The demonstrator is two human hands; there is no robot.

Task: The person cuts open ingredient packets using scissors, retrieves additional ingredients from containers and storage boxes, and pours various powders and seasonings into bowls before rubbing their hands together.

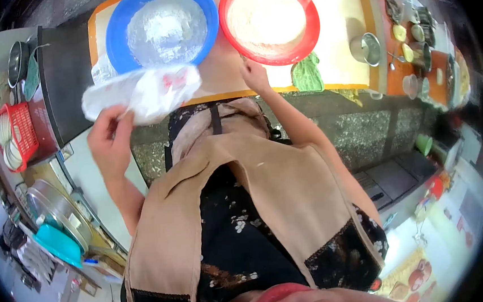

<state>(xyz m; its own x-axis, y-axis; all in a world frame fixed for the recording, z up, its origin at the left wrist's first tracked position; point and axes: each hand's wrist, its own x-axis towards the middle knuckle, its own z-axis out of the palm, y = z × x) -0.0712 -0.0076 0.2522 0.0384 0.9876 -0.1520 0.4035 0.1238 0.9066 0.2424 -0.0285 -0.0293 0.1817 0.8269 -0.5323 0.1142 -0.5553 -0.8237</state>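
The left hand (113,137) pinches the near edge of a thin white plastic bag with red print (175,83), close to the round blue plastic basin of white powder (210,18). The bag should handle as light, limp and slippery; a gathered edge gives the surest hold. The right hand (255,77) is near the round red plastic basin (312,25); whether it grips anything, I cannot tell.
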